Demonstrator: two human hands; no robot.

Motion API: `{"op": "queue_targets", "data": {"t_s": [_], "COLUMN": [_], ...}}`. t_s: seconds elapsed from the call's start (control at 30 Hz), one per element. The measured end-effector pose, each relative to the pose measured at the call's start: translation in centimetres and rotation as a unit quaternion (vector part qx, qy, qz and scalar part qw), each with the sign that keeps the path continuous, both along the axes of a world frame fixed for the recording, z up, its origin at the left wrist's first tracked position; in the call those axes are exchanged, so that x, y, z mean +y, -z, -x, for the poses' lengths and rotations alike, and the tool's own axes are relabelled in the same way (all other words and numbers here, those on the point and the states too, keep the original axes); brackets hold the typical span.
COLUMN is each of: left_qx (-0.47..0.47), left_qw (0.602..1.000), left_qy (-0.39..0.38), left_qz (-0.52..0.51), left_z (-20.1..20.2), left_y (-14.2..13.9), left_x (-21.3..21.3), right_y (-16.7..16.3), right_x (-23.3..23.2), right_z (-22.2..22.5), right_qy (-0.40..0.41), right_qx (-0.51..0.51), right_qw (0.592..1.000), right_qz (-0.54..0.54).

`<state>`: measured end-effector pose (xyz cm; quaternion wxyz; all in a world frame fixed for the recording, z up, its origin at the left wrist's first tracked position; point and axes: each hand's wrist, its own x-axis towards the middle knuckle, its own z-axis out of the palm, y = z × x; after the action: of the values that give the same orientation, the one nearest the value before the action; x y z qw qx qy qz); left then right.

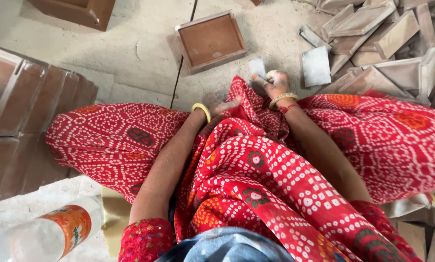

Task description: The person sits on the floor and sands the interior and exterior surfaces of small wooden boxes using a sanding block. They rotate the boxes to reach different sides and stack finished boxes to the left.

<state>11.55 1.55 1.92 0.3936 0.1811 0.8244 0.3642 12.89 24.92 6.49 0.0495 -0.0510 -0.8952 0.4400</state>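
- Sitting on the floor [139, 58], a person in a red dotted cloth [256, 184] reaches both arms forward over the lap.
- The right hand [275, 82] is dusty and closed around a small pale flat piece [257, 67]; the grip is tight on its lower edge, and the piece stands up above the fingers.
- A yellow-white bangle and a red thread sit on the right wrist.
- The left hand [225, 106] is blurred and half hidden in the folds of the cloth; I cannot tell if its grip is open or closed, or if it has anything.
- A yellow bangle [202, 111] is on the left wrist.
- Just beside the right hand, another pale grey flat piece [316, 66] lies on the floor.
- A square brown clay tray [211, 40] lies on the floor ahead of the hands.
- A heap of clay pieces [387, 43] is at the right, and a row of brown tiles [28, 111] at the left.
- A plastic bottle [52, 233] with an orange label lies near the left elbow.
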Motion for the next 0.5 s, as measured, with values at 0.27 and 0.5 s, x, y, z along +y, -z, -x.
{"op": "queue_targets", "data": {"t_s": [0.27,0.5], "left_qx": [0.063,0.007], "left_qw": [0.984,0.99], "left_qy": [0.146,0.134], "left_qz": [0.082,0.048], "left_z": [-2.6,-3.9], "left_y": [-0.4,3.5], "left_x": [4.9,1.5], "right_y": [0.3,3.8], "right_x": [1.4,3.7], "right_z": [0.0,-2.9], "right_qy": [-0.401,-0.091], "right_qx": [-0.154,-0.206], "right_qw": [0.836,0.971], "right_qz": [-0.342,-0.083]}}
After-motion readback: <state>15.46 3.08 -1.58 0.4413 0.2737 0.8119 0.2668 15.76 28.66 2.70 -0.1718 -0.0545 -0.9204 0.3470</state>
